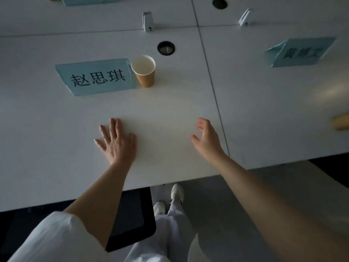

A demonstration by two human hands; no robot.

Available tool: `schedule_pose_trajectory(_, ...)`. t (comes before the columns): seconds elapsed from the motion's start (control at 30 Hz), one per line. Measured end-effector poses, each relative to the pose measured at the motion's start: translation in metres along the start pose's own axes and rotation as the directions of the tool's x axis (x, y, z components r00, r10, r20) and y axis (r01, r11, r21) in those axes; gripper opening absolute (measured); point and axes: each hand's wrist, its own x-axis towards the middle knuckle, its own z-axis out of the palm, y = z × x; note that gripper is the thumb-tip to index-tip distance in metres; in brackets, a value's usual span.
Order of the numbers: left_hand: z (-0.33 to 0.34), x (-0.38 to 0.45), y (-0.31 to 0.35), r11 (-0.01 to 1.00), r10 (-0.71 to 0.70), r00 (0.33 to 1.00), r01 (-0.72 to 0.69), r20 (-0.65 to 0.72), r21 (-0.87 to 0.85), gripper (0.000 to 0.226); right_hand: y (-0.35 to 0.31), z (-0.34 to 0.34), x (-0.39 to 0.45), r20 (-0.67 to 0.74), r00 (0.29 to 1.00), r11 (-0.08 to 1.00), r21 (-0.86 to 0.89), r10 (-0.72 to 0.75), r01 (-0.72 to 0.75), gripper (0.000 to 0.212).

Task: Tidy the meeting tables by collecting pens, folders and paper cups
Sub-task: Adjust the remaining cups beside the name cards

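head view shows a person standing at the near edge of a white meeting table (56, 148), above a black mesh chair seat (132, 214) tucked under it. the left hand (117, 142) has its fingers straight and spread on the tabletop, holding nothing; the right hand (206, 137) hovers beside it, fingers loosely curved and released, also empty. further out stands the brown paper cup with a white inside (144, 71), upright and apparently empty, just beside a pale blue folded name card (96, 77). the cup looks like the next pick: reach with the right hand, wrap round its wall below the rim, lift straight up so the card is not knocked. beyond lie a round black cable port (165, 48), another blue name card (300, 52) far right, and a blurred tan object (340, 121) at the right edge.
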Motion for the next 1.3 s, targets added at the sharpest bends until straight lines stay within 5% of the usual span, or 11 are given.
schedule_pose_trajectory(0.4,0.028,-0.190,0.141,0.907,0.350,0.916,-0.279,0.195,-0.317,0.062,0.108,-0.123,-0.158,-0.164,0.937,0.913,0.326,0.310,-0.245,0.035)
schedule_pose_trajectory(0.83,0.128,-0.382,0.327,0.878,0.443,0.867,-0.368,0.228,-0.306,0.051,0.265,-0.310,-0.197,-0.254,0.910,0.899,0.379,0.328,-0.219,0.036)
schedule_pose_trajectory(1.03,0.147,-0.372,0.388,0.880,0.426,0.889,-0.365,0.166,-0.304,0.048,0.294,-0.364,-0.161,-0.236,0.928,0.910,0.368,0.288,-0.189,0.039)
schedule_pose_trajectory(1.3,0.175,-0.299,0.459,0.913,0.338,0.930,-0.286,0.144,-0.291,0.053,0.308,-0.409,-0.053,-0.260,0.942,0.958,0.244,0.213,-0.149,0.080)
